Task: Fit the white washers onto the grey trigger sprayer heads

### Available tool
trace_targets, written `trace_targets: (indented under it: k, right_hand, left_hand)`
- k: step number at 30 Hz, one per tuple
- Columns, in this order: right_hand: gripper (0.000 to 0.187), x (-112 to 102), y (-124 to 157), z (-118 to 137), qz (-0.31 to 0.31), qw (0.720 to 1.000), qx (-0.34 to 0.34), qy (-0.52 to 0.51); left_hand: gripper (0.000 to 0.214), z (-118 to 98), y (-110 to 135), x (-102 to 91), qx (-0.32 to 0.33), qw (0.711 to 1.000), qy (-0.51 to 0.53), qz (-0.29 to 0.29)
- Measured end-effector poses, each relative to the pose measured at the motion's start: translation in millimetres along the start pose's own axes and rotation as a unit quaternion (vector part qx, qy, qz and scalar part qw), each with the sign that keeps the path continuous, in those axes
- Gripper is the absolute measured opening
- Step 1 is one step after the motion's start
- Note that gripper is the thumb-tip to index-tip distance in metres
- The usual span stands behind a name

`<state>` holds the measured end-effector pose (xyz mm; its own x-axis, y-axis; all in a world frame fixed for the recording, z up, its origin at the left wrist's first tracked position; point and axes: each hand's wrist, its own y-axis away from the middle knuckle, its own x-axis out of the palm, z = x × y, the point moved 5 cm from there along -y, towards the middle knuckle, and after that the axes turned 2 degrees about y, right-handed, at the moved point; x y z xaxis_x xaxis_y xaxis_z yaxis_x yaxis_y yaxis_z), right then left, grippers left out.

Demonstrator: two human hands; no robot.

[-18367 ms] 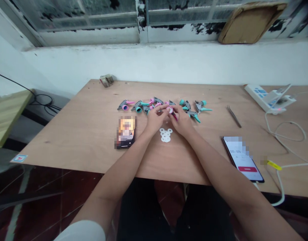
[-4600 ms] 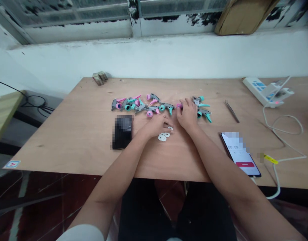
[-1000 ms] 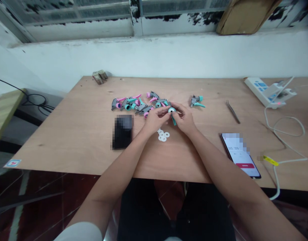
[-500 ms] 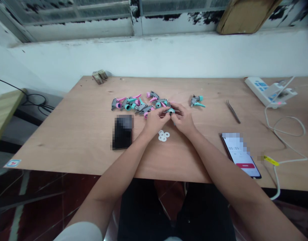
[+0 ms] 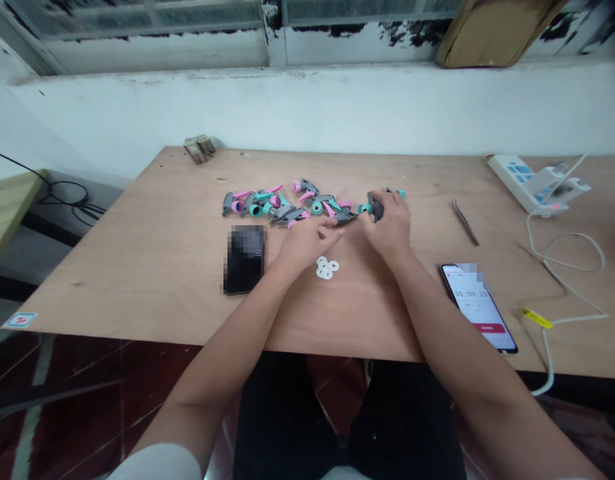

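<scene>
My right hand is closed around a grey trigger spray head with a teal collar that points left. Just behind those fingers, the teal tip of a second spray head peeks out, mostly hidden. My left hand holds nothing; its fingers stretch rightward, slightly apart, by the near edge of a pile of spray heads. Grey bodies with pink or teal collars and triggers make up that pile. Several flat white ring washers lie in a small cluster between my forearms.
A dark phone lies left of my left hand. To the right are tweezers, a phone with a running timer and a white power strip with a trailing cable. Small blocks sit at the back left.
My hands have parted. The right one has carried the spray head rightward, beside the one lying apart; the left has let go and stays near the pile.
</scene>
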<state>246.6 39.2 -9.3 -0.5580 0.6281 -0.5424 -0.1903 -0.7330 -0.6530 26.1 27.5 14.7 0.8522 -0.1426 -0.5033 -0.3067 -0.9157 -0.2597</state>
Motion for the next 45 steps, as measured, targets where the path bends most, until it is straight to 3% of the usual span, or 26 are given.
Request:
trace_targets:
  k: [4, 7, 12, 16, 20, 23, 28, 32, 38, 45]
  right_hand:
    - [0.038, 4, -5, -29, 0.021, 0.995, 0.045, 0.082]
    - [0.044, 10, -7, -43, 0.024, 0.995, 0.055, 0.075]
    - [0.041, 3, -9, -64, -0.034, 0.993, 0.074, 0.084]
    - [0.043, 4, -7, -81, 0.005, 0.983, 0.151, 0.103]
    - [0.037, 9, -7, -89, 0.014, 0.979, 0.192, 0.070]
    - [0.034, 5, -9, -91, -0.016, 0.980, 0.194, 0.027]
    - [0.050, -25, -17, -77, -0.191, 0.973, 0.114, -0.065]
    - [0.058, -23, -18, -44, -0.220, 0.952, 0.090, -0.192]
    - [0.057, 21, 7, 6, -0.140, 0.888, 0.175, -0.401]
    - [0.054, 45, 23, 14, -0.065, 0.856, 0.241, -0.452]
  left_hand:
    - [0.016, 4, 17, 2.4, 0.011, 0.987, -0.049, 0.150]
    - [0.014, 7, 25, 8.0, 0.044, 0.976, -0.098, 0.192]
    - [0.014, 14, 22, 14.0, 0.045, 0.977, -0.120, 0.168]
    - [0.014, 15, 17, 13.8, 0.028, 0.988, -0.086, 0.127]
    - [0.012, 10, 3, 17.0, 0.017, 0.997, 0.049, 0.064]
    - [0.018, 14, -13, 24.9, -0.048, 0.982, 0.184, 0.020]
    - [0.022, 27, -23, 29.4, -0.175, 0.916, 0.358, -0.049]
    - [0.030, 29, -18, 21.6, -0.175, 0.902, 0.385, -0.082]
    - [0.038, 28, -17, 23.3, -0.107, 0.908, 0.388, -0.120]
    - [0.030, 27, -17, 27.8, -0.107, 0.879, 0.453, -0.104]
